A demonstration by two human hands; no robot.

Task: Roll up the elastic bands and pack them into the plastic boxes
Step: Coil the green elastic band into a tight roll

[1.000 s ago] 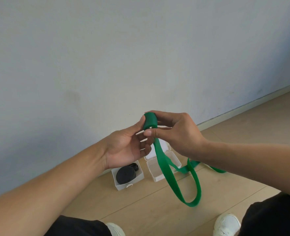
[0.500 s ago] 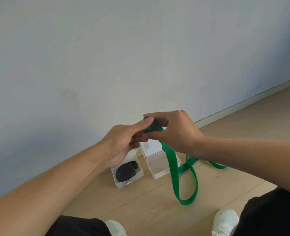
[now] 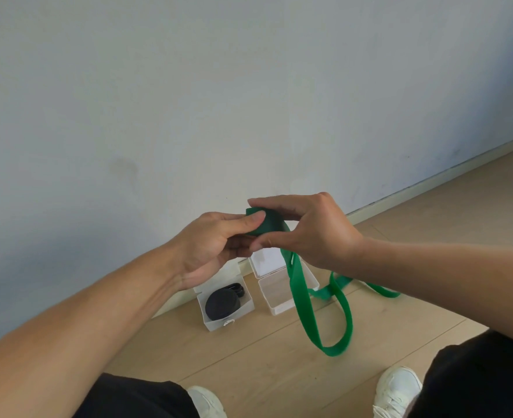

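A green elastic band (image 3: 305, 300) is partly wound into a roll (image 3: 268, 223) held in the air between both hands. My left hand (image 3: 216, 245) pinches the roll from the left with thumb on top. My right hand (image 3: 312, 230) grips it from the right and above. The loose tail hangs down in a loop to the floor and trails off to the right. On the floor below stand two clear plastic boxes with lids open: the left box (image 3: 216, 322) holds a rolled black band (image 3: 222, 303), the right box (image 3: 276, 300) holds nothing.
Both boxes sit against the skirting of a grey wall (image 3: 249, 101). The floor is light wood planks (image 3: 279, 366). My white shoes (image 3: 397, 390) and black trouser legs fill the bottom edge.
The roll has been turned further between my hands, and the hanging loop has swung slightly. My left hand has closed in onto the roll.
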